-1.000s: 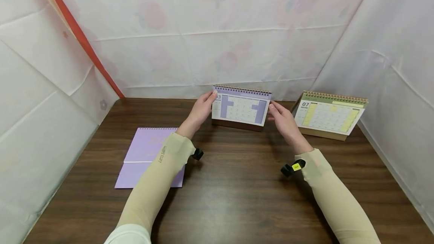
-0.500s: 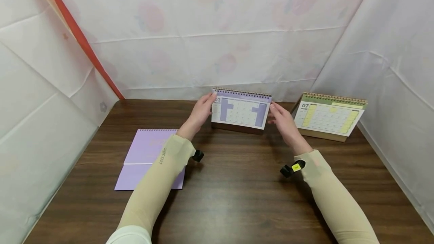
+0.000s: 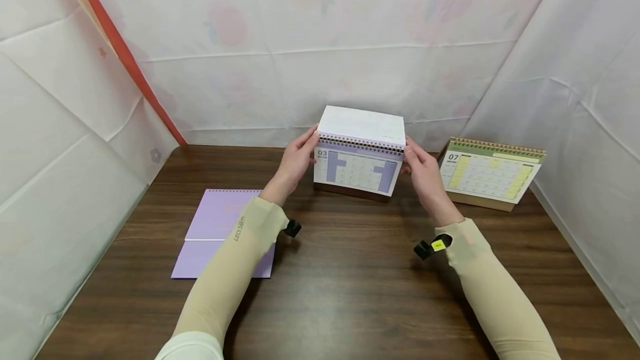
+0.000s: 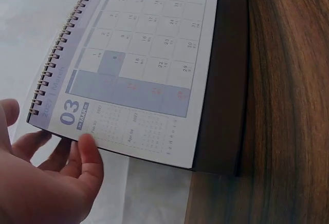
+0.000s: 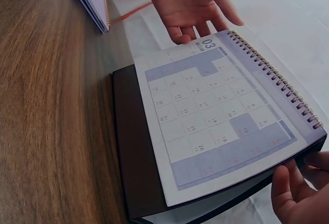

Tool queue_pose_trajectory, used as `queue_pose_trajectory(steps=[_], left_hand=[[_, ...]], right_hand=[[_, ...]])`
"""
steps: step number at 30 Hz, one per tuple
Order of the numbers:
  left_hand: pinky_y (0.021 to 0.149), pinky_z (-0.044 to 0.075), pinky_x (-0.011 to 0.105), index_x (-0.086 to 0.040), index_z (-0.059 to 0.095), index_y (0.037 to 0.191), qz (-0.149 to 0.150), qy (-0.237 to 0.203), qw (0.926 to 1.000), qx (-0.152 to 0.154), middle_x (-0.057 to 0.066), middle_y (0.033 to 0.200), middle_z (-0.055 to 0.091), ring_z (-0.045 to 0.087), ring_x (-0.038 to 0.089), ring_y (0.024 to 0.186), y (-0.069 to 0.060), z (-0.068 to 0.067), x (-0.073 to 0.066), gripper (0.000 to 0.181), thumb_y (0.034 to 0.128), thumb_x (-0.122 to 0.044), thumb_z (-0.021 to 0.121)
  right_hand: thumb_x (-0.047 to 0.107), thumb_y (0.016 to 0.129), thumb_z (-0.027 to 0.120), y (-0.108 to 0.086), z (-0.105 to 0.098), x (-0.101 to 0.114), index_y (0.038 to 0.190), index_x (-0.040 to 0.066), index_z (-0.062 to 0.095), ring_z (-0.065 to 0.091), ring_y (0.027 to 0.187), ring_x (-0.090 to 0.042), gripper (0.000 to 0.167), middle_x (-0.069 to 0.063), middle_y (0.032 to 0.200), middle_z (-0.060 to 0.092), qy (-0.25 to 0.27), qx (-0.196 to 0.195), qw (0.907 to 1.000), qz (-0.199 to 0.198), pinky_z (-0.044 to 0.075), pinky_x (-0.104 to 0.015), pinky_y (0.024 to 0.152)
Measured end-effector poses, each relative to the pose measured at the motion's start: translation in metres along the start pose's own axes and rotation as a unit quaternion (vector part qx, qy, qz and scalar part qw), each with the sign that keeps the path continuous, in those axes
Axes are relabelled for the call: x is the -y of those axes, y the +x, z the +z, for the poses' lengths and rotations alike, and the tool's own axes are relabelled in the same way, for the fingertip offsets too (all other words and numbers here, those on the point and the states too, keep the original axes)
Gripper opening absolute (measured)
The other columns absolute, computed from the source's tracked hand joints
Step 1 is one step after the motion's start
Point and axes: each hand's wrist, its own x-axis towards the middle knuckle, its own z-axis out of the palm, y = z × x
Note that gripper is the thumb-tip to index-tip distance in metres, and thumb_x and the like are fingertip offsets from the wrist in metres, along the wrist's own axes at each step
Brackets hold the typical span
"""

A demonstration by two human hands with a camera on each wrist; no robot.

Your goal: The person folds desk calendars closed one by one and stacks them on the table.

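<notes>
A lilac-and-white desk calendar (image 3: 357, 170) stands tilted back on its dark base (image 3: 351, 191) between the two hands, its front face showing "03" and March 2027. The left hand (image 3: 293, 162) holds its left side near the top, with bent fingers at the edge and the thumb by the end of the rings (image 3: 361, 145). The right hand (image 3: 423, 175) holds the opposite side in the same way, its bent fingers against the edge. Above and behind the rings, between the fingertips of both hands, a white page (image 3: 362, 125) rises; which fingers touch it, I cannot tell.

Just beyond the right hand, on its outer side, a green-and-yellow calendar (image 3: 492, 174) marked "07" stands on the surface (image 3: 340, 276), apart from the one held. Nearer the body than the left hand, a lilac ring-bound item (image 3: 215, 218) with a pale line across it is partly hidden by the left sleeve (image 3: 226, 268). Black devices sit at both wrists, the left one (image 3: 292, 229) plain, the right one (image 3: 424, 250) bearing a yellow label. Past both hands, a white curtain (image 3: 240, 88) with faint pink prints hangs behind the surface, and a red strip (image 3: 125, 60) slants down at its left.
</notes>
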Motion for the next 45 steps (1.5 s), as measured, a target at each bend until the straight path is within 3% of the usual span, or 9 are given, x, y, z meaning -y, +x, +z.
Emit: queue_pose_trajectory(steps=[4, 8, 12, 20, 32, 36, 39, 43, 45], left_hand=[[0.088, 0.05, 0.042, -0.026, 0.057, 0.142, 0.016, -0.018, 0.9991, -0.035, -0.002, 0.137, 0.06, 0.058, 0.016, 0.104, 0.001, 0.001, -0.001, 0.043, 0.1011, -0.037, 0.059], [0.081, 0.052, 0.035, -0.026, 0.063, 0.137, 0.034, -0.041, 0.997, -0.055, -0.003, 0.133, 0.063, 0.06, 0.014, 0.1, 0.0, 0.002, -0.003, 0.038, 0.099, -0.028, 0.065], [0.077, 0.051, 0.029, -0.023, 0.066, 0.134, 0.042, -0.058, 0.9955, -0.063, -0.001, 0.13, 0.065, 0.059, 0.013, 0.097, 0.0, 0.003, -0.003, 0.036, 0.0972, -0.023, 0.068], [0.083, 0.051, 0.038, -0.011, 0.071, 0.125, 0.041, -0.041, 0.9952, -0.079, 0.006, 0.113, 0.071, 0.06, 0.014, 0.091, 0.002, -0.001, -0.002, 0.033, 0.095, -0.026, 0.07], [0.085, 0.051, 0.043, -0.004, 0.07, 0.118, 0.055, -0.062, 0.9952, -0.052, 0.002, 0.102, 0.071, 0.061, 0.013, 0.091, 0.003, -0.006, 0.005, 0.031, 0.0974, -0.026, 0.067], [0.081, 0.051, 0.033, -0.007, 0.067, 0.105, 0.052, -0.092, 0.9939, -0.034, -0.001, 0.104, 0.072, 0.064, 0.018, 0.096, 0.001, -0.009, 0.006, 0.021, 0.098, -0.027, 0.065], [0.088, 0.049, 0.026, -0.01, 0.071, 0.102, 0.048, -0.082, 0.9954, -0.011, -0.001, 0.118, 0.071, 0.063, 0.013, 0.108, -0.001, -0.012, 0.006, 0.023, 0.0977, -0.031, 0.065], [0.085, 0.047, 0.021, -0.013, 0.075, 0.099, 0.037, -0.066, 0.9971, 0.0, -0.002, 0.124, 0.068, 0.061, 0.003, 0.099, -0.004, -0.015, 0.006, 0.031, 0.0971, -0.041, 0.063], [0.082, 0.049, 0.026, -0.014, 0.076, 0.094, 0.033, -0.07, 0.997, -0.005, -0.002, 0.123, 0.069, 0.063, 0.007, 0.093, -0.005, -0.016, 0.006, 0.032, 0.0963, -0.043, 0.064]], right_hand=[[0.025, 0.106, 0.051, 0.001, 0.0, 0.0, 0.146, 0.011, 0.051, 0.054, 0.102, -0.009, 0.043, -0.004, 0.151, 0.047, -0.016, -0.027, 0.9993, -0.023, 0.048, -0.024, 0.077], [0.02, 0.103, 0.057, 0.0, 0.001, 0.0, 0.142, 0.01, 0.057, 0.058, 0.094, -0.011, 0.04, -0.009, 0.128, 0.065, -0.021, -0.054, 0.9976, -0.038, 0.049, -0.02, 0.073], [0.017, 0.1, 0.062, -0.002, 0.001, 0.001, 0.135, 0.003, 0.061, 0.06, 0.088, -0.009, 0.038, 0.002, 0.108, 0.069, -0.004, -0.074, 0.996, -0.05, 0.05, -0.019, 0.071], [0.011, 0.096, 0.067, 0.0, -0.001, -0.001, 0.124, -0.007, 0.065, 0.063, 0.079, -0.006, 0.033, 0.013, 0.094, 0.071, 0.028, -0.094, 0.9933, -0.061, 0.052, -0.018, 0.068], [0.01, 0.095, 0.068, -0.001, -0.002, -0.003, 0.114, -0.007, 0.071, 0.061, 0.074, -0.009, 0.026, 0.005, 0.093, 0.072, 0.012, -0.098, 0.9919, -0.08, 0.052, -0.021, 0.065], [0.003, 0.096, 0.066, -0.001, -0.003, -0.003, 0.112, -0.006, 0.073, 0.065, 0.089, -0.008, 0.02, -0.001, 0.106, 0.074, 0.005, -0.096, 0.9911, -0.092, 0.052, -0.021, 0.069], [-0.002, 0.096, 0.061, -0.004, -0.002, 0.001, 0.117, -0.004, 0.071, 0.063, 0.108, -0.008, 0.022, -0.005, 0.121, 0.07, 0.002, -0.086, 0.9914, -0.098, 0.052, -0.019, 0.079], [-0.003, 0.097, 0.06, -0.012, 0.0, 0.013, 0.117, -0.008, 0.069, 0.061, 0.118, -0.011, 0.022, -0.012, 0.124, 0.068, -0.024, -0.079, 0.9896, -0.118, 0.048, -0.019, 0.092], [-0.002, 0.097, 0.061, -0.016, 0.001, 0.019, 0.116, -0.01, 0.068, 0.06, 0.119, -0.011, 0.022, -0.014, 0.125, 0.067, -0.036, -0.075, 0.9881, -0.129, 0.046, -0.019, 0.095]])
